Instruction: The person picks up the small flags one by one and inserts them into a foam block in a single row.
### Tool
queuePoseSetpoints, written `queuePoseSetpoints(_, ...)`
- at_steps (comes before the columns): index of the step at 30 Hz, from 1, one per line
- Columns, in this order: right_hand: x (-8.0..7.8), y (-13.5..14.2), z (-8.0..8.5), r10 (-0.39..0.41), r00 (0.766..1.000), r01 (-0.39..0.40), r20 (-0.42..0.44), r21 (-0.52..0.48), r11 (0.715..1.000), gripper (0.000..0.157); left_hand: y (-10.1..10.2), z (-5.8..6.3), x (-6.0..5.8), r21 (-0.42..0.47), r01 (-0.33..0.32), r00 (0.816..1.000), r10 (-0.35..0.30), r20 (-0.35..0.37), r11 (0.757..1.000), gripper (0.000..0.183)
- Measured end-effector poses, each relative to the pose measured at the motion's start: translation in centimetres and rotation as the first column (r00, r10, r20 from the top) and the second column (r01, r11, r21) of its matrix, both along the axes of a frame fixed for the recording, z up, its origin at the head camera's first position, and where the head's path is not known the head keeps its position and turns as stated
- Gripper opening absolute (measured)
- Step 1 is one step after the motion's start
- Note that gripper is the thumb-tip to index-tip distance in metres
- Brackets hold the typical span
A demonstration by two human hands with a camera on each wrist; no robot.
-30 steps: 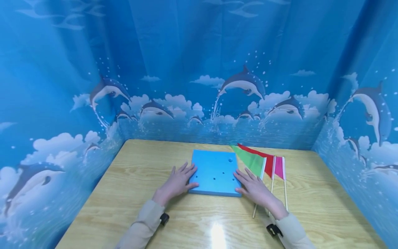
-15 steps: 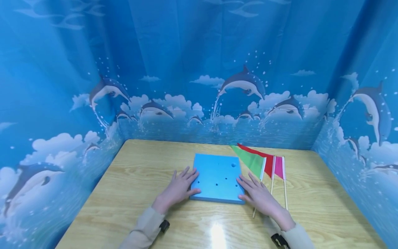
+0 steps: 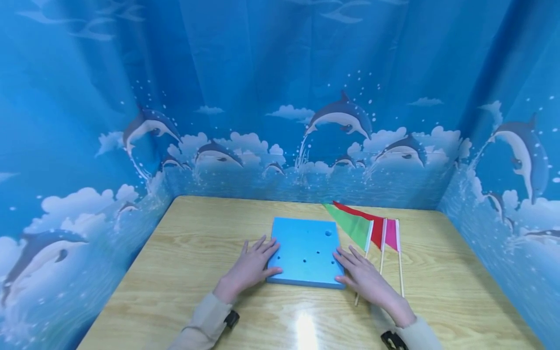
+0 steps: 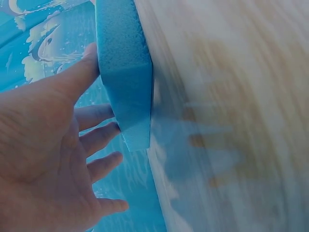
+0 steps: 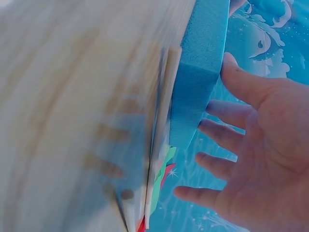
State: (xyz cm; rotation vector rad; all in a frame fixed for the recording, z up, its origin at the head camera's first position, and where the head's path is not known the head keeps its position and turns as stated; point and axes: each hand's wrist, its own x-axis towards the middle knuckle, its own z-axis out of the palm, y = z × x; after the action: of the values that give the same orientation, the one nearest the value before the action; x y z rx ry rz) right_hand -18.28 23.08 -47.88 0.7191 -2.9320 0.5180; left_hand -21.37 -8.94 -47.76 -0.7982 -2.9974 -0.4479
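Observation:
A blue foam block [image 3: 302, 243] lies flat on the wooden table, with one larger hole at its far right and several small holes. My left hand [image 3: 247, 270] touches its left side, thumb and fingertips on the near left edge and the fingers spread. At the opposite side my right hand [image 3: 367, 279] touches the right edge with fingers nearly straight. Both wrist views show thumbs and some fingertips against the foam block [image 4: 126, 72], palms off it. Beside the right hand lie a green flag [image 3: 352, 226], a red flag [image 3: 377, 236] and a pink flag [image 3: 391, 233].
The wooden table [image 3: 188, 243] ends at a blue curtain [image 3: 245, 73] printed with dolphins, which stands at the back and both sides. The flags' thin sticks point toward me, partly under the right forearm and hand.
The foam block has slid a little toward me and to the right, with both hands staying at its sides. During the last half second it has hardly moved. The flags lie where they were.

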Motion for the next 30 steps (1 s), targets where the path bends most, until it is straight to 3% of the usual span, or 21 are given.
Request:
queuePoseSetpoints(6,-0.6,0.4,0.3,-0.009,0.999,0.014,0.034,-0.138,0.990,0.064,0.0,0.1,0.0,0.001,-0.001,1.000,0.001,0.004,1.000,0.072)
queuePoseSetpoints(10,-1.4,1.3,0.6,-0.133,0.989,0.145,0.061,-0.302,0.942,0.060,0.0,0.1,0.0,0.003,0.001,1.000,-0.001,0.001,1.000,0.072)
queuePoseSetpoints(12,-1.8,2.0,0.7,-0.211,0.972,0.236,0.107,-0.397,0.887,0.055,0.0,0.2,0.0,0.004,0.001,1.000,-0.001,0.003,1.000,0.072)
queuePoseSetpoints(15,-2.6,3.2,0.7,-0.278,0.928,0.369,0.246,-0.528,0.765,0.050,0.0,0.1,0.0,0.007,0.001,1.000,-0.001,0.007,1.000,0.072)
queuePoseSetpoints(18,-3.2,4.2,0.8,-0.266,0.872,0.479,0.411,-0.605,0.636,0.048,0.0,0.1,-0.1,0.010,0.000,1.000,-0.001,0.008,1.000,0.072)
queuePoseSetpoints(21,-3.7,4.9,1.0,-0.214,0.816,0.554,0.536,-0.624,0.551,0.048,0.0,0.0,-0.1,0.007,0.000,1.000,0.000,0.002,1.000,0.072)
queuePoseSetpoints(25,-4.1,5.5,0.8,-0.199,0.758,0.614,0.621,-0.577,0.538,0.048,0.0,0.0,-0.1,0.000,0.001,1.000,-0.001,-0.002,1.000,0.072)
queuePoseSetpoints(30,-4.6,6.1,0.3,-0.224,0.739,0.627,0.636,-0.525,0.576,0.046,0.0,0.1,-0.1,0.004,-0.005,1.000,0.005,0.006,1.000,0.072)
